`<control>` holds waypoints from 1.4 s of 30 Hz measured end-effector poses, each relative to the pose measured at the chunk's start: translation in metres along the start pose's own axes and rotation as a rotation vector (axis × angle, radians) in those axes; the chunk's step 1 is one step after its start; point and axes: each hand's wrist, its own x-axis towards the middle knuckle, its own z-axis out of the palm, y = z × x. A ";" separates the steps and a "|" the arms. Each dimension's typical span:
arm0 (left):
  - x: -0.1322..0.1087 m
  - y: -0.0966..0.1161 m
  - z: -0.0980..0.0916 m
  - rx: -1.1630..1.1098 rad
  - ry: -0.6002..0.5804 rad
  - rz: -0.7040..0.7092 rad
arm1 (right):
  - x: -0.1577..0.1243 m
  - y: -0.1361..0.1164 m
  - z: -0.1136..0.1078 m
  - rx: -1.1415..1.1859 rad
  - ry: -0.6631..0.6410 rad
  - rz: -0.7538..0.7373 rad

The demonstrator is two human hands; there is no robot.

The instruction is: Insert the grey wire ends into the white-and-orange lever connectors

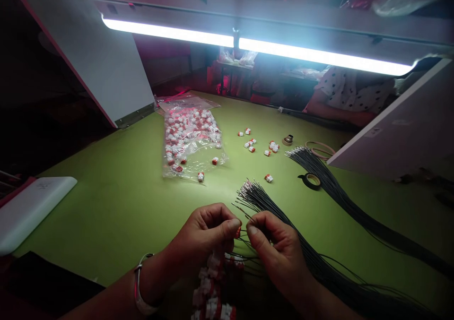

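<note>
Between thumb and fingers, my left hand (214, 225) pinches a small connector (238, 233), of which only an orange-red end shows. My right hand (275, 244), close beside it, grips thin black wires (242, 211) whose metal-tipped ends stick out up and to the left. A black wire runs from the connector toward my right fingers. Below my hands hangs a cluster of white and red connectors (213, 282), partly in shadow. Just beyond my right hand lies a thick bundle of black wires (264, 199) with bare metal tips.
A clear plastic bag (193, 138) of white-and-orange connectors lies on the green table (117, 192). Several loose connectors (252, 143), a tape roll (312, 181) and a second wire bundle (333, 187) lie to the right. Across the table sits a person in a dotted shirt (349, 90).
</note>
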 end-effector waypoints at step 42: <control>-0.003 -0.001 0.005 -0.414 0.057 -0.232 | 0.002 -0.010 0.001 0.227 -0.020 0.306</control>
